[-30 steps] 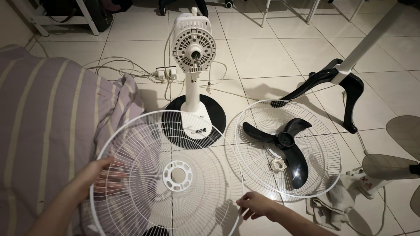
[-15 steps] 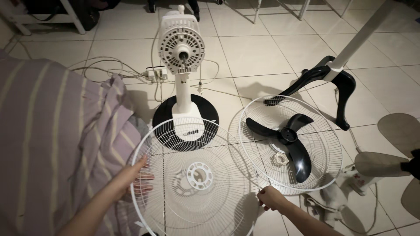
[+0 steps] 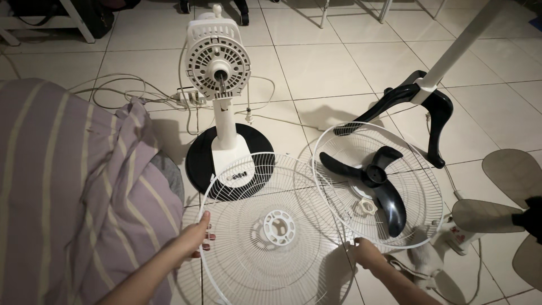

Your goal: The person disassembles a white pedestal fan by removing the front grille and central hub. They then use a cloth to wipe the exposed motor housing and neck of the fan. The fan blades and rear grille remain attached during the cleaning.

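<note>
- Two hands hold one white wire fan guard point(image 3: 271, 226) by its rim, raised above the tiled floor point(image 3: 339, 62): left hand point(image 3: 195, 237) clasps the left edge, right hand point(image 3: 366, 252) pinches the right edge.
- A second white guard point(image 3: 418, 169) lies flat on the floor to the right, carrying one black three-blade propeller point(image 3: 375, 183) and one white plastic nut point(image 3: 365, 207).
- One white fan motor stand point(image 3: 219, 68) rises on a black round base point(image 3: 197, 164) behind the held guard.
- One striped purple blanket point(image 3: 68, 186) lies to the left.
</note>
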